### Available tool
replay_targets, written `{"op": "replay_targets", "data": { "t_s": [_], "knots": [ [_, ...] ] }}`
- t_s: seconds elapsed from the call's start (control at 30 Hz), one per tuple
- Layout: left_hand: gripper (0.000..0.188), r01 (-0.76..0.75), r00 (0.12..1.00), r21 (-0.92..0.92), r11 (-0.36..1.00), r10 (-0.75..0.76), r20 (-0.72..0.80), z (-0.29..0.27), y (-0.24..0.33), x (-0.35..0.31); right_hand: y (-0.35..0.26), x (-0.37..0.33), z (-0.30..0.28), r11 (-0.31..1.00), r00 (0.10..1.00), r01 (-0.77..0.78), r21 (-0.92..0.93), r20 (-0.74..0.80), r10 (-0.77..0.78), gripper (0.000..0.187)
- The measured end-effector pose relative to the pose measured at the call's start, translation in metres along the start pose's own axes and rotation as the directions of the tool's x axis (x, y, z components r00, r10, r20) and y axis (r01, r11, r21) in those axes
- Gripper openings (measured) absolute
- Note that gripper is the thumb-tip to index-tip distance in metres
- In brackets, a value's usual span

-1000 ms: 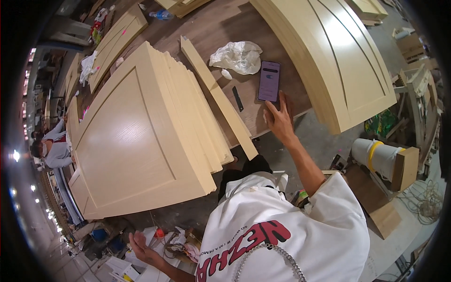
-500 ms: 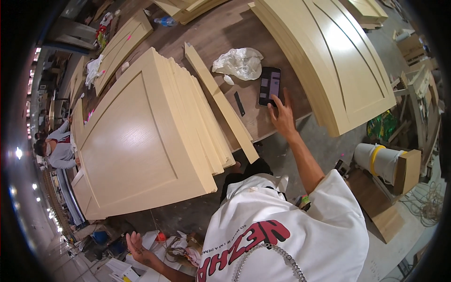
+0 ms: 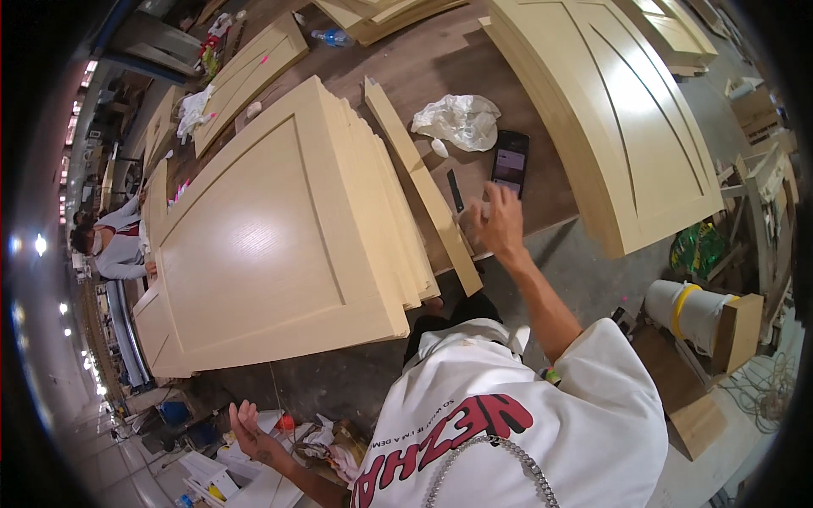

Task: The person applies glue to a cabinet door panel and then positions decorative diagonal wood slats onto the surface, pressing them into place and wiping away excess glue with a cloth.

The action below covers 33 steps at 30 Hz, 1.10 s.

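Note:
My right hand (image 3: 501,227) hovers over the table edge, fingers apart and loosely bent, holding nothing. Its fingertips are at the lower end of a dark phone (image 3: 511,157) with a lit screen, overlapping it in view; whether they touch cannot be told. Left of the phone lies a thin black strip (image 3: 456,191), and beyond it a crumpled white sheet (image 3: 461,120). A long narrow wooden strip (image 3: 423,188) rests beside a stack of pale wooden door panels (image 3: 254,237). My left hand (image 3: 247,430) hangs palm-up, low on the left, empty, with fingers slightly curled and apart.
Another stack of pale panels (image 3: 614,127) stands on the right of the brown table (image 3: 555,190). A white bucket (image 3: 677,309) with a yellow band lies at the lower right. At the far left is another person (image 3: 117,245). A plastic bottle (image 3: 333,37) lies at the back.
My right hand has drawn back from the phone's screen toward its lower left. The whole view has shifted, moving the table things rightward. My left hand stays low and empty.

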<state>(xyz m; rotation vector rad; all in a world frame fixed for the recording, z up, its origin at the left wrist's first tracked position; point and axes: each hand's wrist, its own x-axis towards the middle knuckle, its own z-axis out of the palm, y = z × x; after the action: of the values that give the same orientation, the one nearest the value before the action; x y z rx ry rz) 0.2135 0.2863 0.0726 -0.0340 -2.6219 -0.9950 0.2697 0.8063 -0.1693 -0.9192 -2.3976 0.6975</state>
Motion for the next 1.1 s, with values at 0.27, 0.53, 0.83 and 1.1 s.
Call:
{"op": "replay_targets", "data": {
  "t_s": [0.27, 0.53, 0.83, 1.1],
  "knots": [
    [0.050, -0.006, 1.000, -0.041, 0.999, 0.005, -0.007, 0.006, 0.003, 0.000, -0.060, -0.026, 0.031, 0.999, 0.949, -0.038, -0.034, 0.313, 0.047, 0.062],
    [0.050, -0.102, 0.994, -0.224, 0.969, 0.108, 0.013, 0.018, -0.010, 0.013, -0.074, -0.003, -0.010, 0.943, 0.846, -0.286, 0.172, 0.507, 0.165, 0.063],
    [0.048, -0.236, 0.844, -0.679, 0.695, 0.493, 0.212, 0.035, 0.103, -0.006, -0.048, 0.001, -0.010, 0.895, 0.839, -0.326, 0.304, 0.529, 0.126, 0.062],
    [0.049, 0.149, 0.214, -0.482, 0.864, 0.448, 0.868, 0.226, 0.124, -0.120, -0.062, 0.012, -0.031, 0.780, 0.785, -0.431, 0.454, 0.615, 0.076, 0.055]
  ]
}}
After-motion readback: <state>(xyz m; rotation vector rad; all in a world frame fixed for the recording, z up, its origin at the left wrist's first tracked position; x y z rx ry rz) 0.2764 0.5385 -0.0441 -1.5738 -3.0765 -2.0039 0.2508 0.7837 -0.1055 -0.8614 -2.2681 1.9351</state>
